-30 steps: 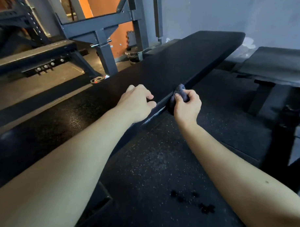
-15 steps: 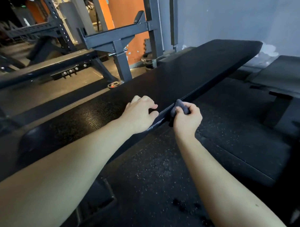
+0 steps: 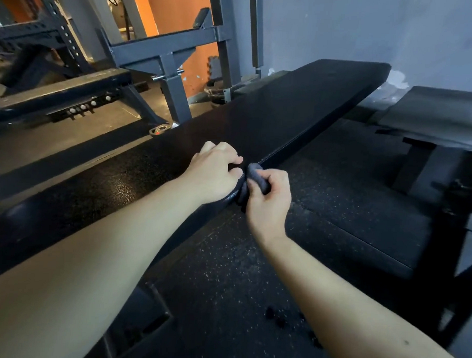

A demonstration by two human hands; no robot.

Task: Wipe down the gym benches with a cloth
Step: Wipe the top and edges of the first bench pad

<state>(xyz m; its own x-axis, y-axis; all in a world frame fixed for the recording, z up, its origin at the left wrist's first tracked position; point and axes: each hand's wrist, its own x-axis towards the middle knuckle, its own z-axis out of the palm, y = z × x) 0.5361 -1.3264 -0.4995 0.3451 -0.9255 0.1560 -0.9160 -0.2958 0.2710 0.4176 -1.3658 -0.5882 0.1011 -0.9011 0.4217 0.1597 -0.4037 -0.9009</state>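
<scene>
A long black padded bench (image 3: 299,108) runs from the near left to the far right. My right hand (image 3: 268,204) grips a bunched dark cloth (image 3: 253,174) and presses it against the bench's right side edge. My left hand (image 3: 213,172) rests on the bench top beside that edge, fingers curled with their tips on the pad and nothing in them. The two hands almost touch.
A second dark bench (image 3: 440,119) stands at the right on a black frame. A grey steel rack (image 3: 169,56) and a low dark beam (image 3: 58,95) stand at the left rear. Speckled black rubber floor (image 3: 226,280) lies below. A grey wall closes the back.
My right hand has slid the cloth along the bench's side edge toward me, ending right next to my left hand. The left hand stays on the pad. My view has shifted slightly.
</scene>
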